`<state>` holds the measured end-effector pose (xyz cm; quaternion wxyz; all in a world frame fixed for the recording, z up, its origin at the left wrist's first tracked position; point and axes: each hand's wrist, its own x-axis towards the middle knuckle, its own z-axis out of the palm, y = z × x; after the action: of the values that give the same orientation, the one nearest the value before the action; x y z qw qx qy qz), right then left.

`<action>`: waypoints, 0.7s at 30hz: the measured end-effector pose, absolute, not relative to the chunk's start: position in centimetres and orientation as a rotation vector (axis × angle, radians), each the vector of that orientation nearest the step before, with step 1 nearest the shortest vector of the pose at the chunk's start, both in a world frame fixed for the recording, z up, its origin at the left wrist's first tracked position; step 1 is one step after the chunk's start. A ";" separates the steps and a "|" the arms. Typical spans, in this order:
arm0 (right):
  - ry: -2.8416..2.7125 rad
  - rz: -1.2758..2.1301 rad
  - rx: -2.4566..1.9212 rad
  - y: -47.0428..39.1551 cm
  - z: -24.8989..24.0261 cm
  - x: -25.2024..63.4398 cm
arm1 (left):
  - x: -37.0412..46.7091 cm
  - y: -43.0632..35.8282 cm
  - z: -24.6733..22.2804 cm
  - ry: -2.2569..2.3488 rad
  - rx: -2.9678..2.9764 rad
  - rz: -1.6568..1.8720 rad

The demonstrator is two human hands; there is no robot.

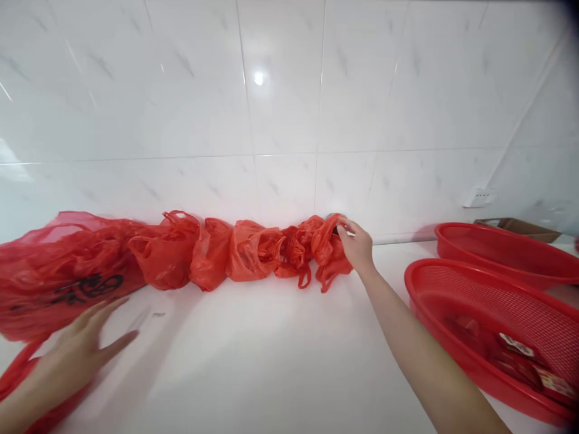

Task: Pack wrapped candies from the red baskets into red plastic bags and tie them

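A row of filled red plastic bags (210, 253) stands against the wall along the back of the white table. At the right end of that row, my right hand (357, 244) is closed at the top of a crumpled red plastic bag (335, 256). Something dark shows by its fingertips, too small to make out. My left hand (84, 346) is open over the table at the left, thumb and fingers apart, holding nothing. Just beyond it lies a large red bag (85, 265) with black characters. Another red bag (54, 410) is partly hidden under my left forearm.
To the right stand two red plastic baskets. The nearer basket (414, 283) holds red packages with printed labels; the farther basket (446, 241) sits behind it. A brown cardboard box (520, 229) is in the back right corner, below a wall socket (479, 198). White tiles form the wall.
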<state>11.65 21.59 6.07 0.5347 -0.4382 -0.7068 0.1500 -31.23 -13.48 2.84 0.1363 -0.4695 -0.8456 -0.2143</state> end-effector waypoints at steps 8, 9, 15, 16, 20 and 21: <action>-1.648 0.962 -0.704 14.7 11.7 12.5 | -14.2 -1.1 8.7 -2.394 -1.910 -1.553; -1.665 0.965 -0.701 13.6 11.7 12.5 | -12.0 0.0 8.8 -2.368 -1.977 -1.630; -1.752 1.203 -0.557 7.8 10.1 13.2 | -2.7 4.5 3.8 -2.246 -2.199 -1.805; -1.721 1.217 -0.544 7.4 9.9 13.8 | -2.4 4.7 2.8 -2.252 -2.175 -1.776; -1.424 1.063 -0.611 8.1 8.8 17.4 | -4.4 3.6 0.2 -2.344 -2.214 -1.739; -1.330 1.017 -0.635 8.6 8.4 18.4 | -5.3 2.9 -0.2 -2.378 -2.229 -1.793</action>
<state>18.39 8.56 8.36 0.6252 -0.2767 -0.5797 0.4432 -5.32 2.92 -0.16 -0.2852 -0.5743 -0.6126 -0.4621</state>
